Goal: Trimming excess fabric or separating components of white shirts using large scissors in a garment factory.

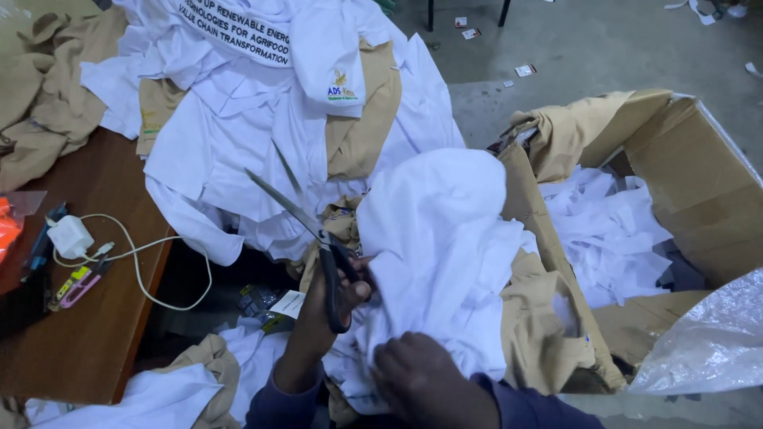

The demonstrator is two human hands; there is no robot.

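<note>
- A brown wooden table stands at the left and serves as the landmark.
- A white charger block lies on the table near its right edge, its white cable looping off that edge.
- A pink and yellow clip-like tool lies on the table just below the charger.
- A heap of white shirts with tan cardboard inserts spills over the table's far right corner.
- Tan cloth is bunched on the table's far left end.
- A cardboard box of white scraps sits well to the right of the table on the grey floor.
</note>
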